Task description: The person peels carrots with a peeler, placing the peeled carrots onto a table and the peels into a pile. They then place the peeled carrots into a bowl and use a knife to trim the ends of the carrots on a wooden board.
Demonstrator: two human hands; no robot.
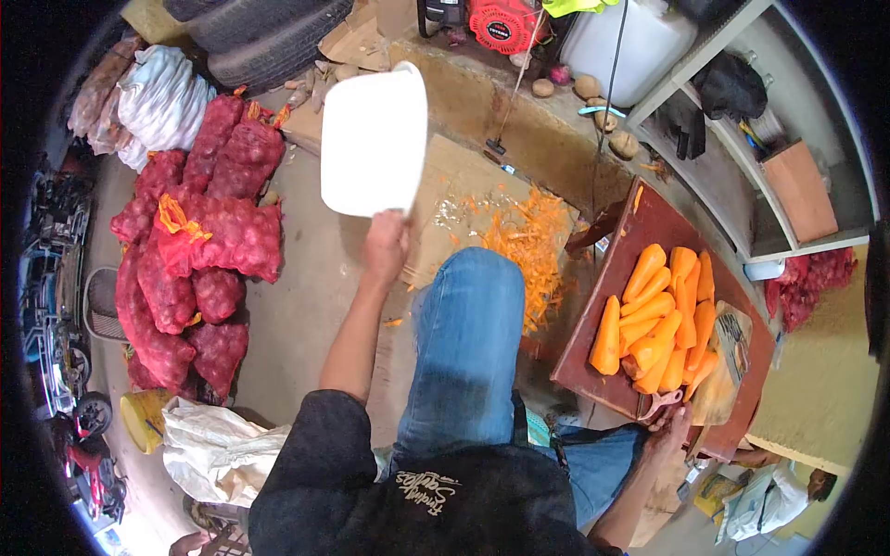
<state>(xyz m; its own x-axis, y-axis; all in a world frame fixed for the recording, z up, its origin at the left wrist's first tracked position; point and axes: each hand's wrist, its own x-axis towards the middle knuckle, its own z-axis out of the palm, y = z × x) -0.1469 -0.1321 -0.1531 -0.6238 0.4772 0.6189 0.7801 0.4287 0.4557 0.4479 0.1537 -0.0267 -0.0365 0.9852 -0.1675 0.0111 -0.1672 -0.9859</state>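
One white plastic basin (374,139), upper centre of frame, held at its lower rim by the left hand (385,243), fingers clenched on it. Looks light, stiff, smooth; rim gives best purchase. Right hand (669,428), lower right, rests on the board (593,366) by peeled carrots (658,315); grip unclear.

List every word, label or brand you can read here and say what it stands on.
Black shirt: a pale cursive print, too small and warped to read for certain.
Red engine: a white brand mark, too blurred to read.
Packet beside the peeled carrots on the red board: dark printing, unreadable.
White tub in the left hand: no lettering visible.
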